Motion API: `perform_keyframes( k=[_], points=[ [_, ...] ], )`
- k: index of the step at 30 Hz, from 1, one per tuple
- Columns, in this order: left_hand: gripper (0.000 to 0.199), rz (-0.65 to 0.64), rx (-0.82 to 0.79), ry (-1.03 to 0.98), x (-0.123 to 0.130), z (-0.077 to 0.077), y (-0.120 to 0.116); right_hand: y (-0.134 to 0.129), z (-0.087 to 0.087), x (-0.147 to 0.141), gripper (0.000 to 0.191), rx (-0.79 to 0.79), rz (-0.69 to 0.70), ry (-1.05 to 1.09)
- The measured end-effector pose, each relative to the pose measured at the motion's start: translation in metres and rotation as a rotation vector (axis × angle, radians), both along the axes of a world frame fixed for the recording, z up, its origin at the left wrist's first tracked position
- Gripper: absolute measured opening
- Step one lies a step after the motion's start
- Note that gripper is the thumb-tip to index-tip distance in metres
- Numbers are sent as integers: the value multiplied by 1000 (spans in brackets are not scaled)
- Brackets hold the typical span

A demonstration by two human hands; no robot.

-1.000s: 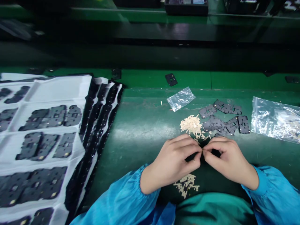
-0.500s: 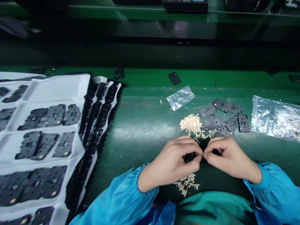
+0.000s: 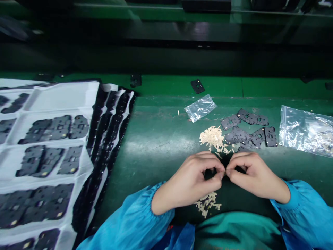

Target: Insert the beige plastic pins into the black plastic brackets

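My left hand (image 3: 195, 178) and my right hand (image 3: 252, 173) meet at the fingertips, low and right of the middle of the view. Each is closed in a pinch of thumb and forefinger; what they hold is too small to make out. Just beyond them lies a pile of small pale pieces (image 3: 212, 137), and a smaller heap of pale pieces (image 3: 207, 205) sits nearer my body, below my left hand. Several flat black parts (image 3: 236, 135) with cut-outs lie behind my right hand, some overlapping.
At the left, white compartmented trays (image 3: 65, 95) hold black parts. A small clear bag (image 3: 201, 107) lies behind the pale pile, and a larger clear bag (image 3: 293, 128) with small pieces is at the right. Single black parts (image 3: 197, 86) rest on the back strip.
My hands stay pinched together in nearly the same spot. The loose black parts on the back strip have shifted slightly to the right in view.
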State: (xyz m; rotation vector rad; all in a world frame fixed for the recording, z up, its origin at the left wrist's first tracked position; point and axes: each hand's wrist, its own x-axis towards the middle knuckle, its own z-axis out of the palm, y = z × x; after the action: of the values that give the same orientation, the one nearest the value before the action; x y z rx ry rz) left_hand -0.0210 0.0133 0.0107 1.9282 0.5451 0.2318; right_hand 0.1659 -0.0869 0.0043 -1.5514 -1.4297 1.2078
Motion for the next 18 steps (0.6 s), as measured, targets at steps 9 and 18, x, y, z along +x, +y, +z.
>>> perform_keyframes(
  k=[9,18],
  points=[
    [13,-27,54,-20,-1,0,-1,0,-5,0,20,-7,5,18],
    [12,-47,62,-36,-2,-5,-1,1,-4,0,19,-7,8,25]
  ],
)
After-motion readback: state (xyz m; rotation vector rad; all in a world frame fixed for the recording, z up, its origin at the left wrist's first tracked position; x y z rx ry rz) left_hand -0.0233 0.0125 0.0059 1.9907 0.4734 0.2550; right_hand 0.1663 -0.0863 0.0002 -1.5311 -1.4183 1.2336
